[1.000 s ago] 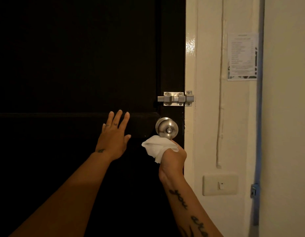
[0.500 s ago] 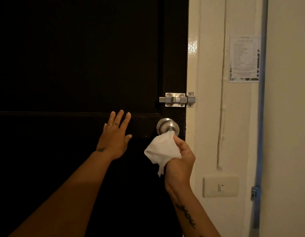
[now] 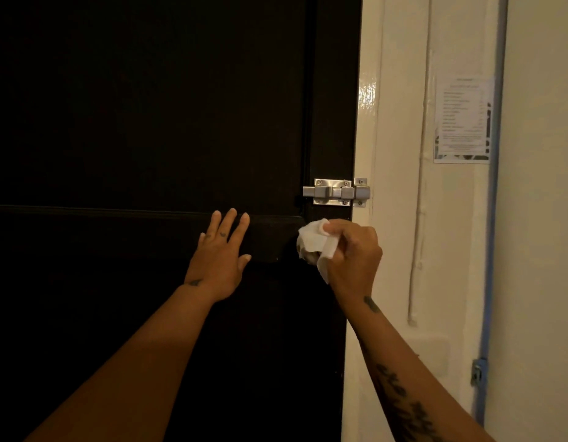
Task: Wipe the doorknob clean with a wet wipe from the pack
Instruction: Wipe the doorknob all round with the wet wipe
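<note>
A white wet wipe [image 3: 314, 240] is wrapped over the metal doorknob [image 3: 310, 258] near the right edge of the dark door [image 3: 149, 122]. Only a sliver of the knob shows beneath the wipe. My right hand [image 3: 352, 256] grips the wipe and closes around the knob from the right. My left hand [image 3: 220, 255] lies flat against the door with its fingers spread, a short way left of the knob. No pack of wipes is in view.
A steel slide bolt [image 3: 337, 192] sits just above the knob, reaching onto the cream door frame [image 3: 365, 138]. On the wall to the right are a printed notice [image 3: 462, 119], a thin white cable duct [image 3: 419, 218] and a blue pipe [image 3: 493, 218].
My right hand has risen from below the knob and laid the wipe over it, hiding the knob. My left hand has stayed flat on the door.
</note>
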